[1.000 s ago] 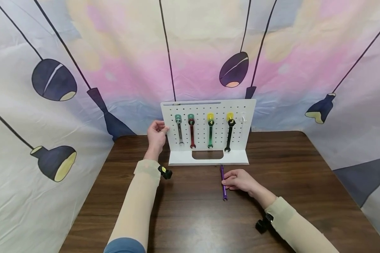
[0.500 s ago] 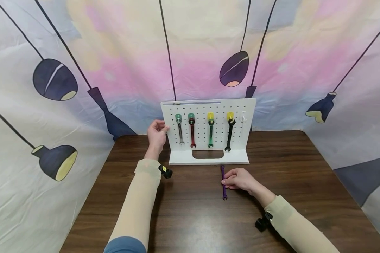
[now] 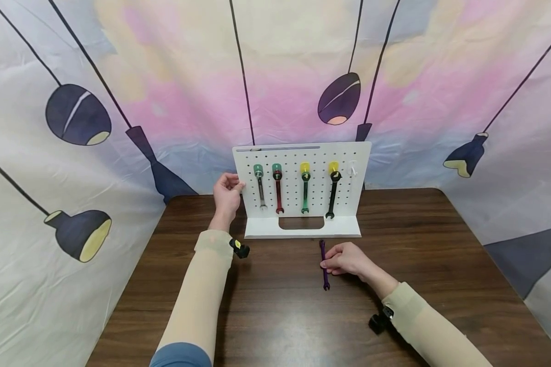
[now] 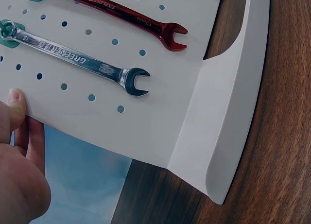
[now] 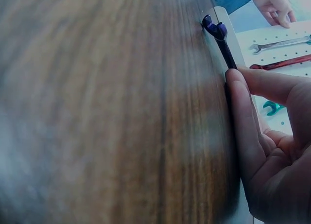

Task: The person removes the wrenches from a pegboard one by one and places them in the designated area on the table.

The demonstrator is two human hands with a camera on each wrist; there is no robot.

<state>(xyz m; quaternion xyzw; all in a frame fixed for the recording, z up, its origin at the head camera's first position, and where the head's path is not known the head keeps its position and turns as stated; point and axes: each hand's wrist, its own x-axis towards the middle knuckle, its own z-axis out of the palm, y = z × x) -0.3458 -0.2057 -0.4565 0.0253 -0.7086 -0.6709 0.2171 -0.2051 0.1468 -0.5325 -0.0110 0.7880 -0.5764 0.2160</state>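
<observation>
A white pegboard stand (image 3: 301, 233) stands on the table, with a silver wrench (image 4: 77, 56), a red wrench (image 4: 131, 15), a green wrench (image 3: 305, 193) and a black wrench (image 3: 332, 198) hanging from its hooks. At its left edge, my left hand (image 3: 227, 196) pinches the board, thumb on the front face and fingers behind. In front of the stand, my right hand (image 3: 347, 259) holds a purple wrench (image 3: 326, 278) by the middle between thumb and fingers. One open jaw end of this wrench points toward me, the other end toward the stand's base.
A clear hook (image 3: 352, 168) at the board's right carries no wrench. The brown wooden table (image 3: 275, 316) extends around the stand. Behind it hangs a cloth backdrop (image 3: 202, 112) printed with lamps. Small black cameras sit on both wrists.
</observation>
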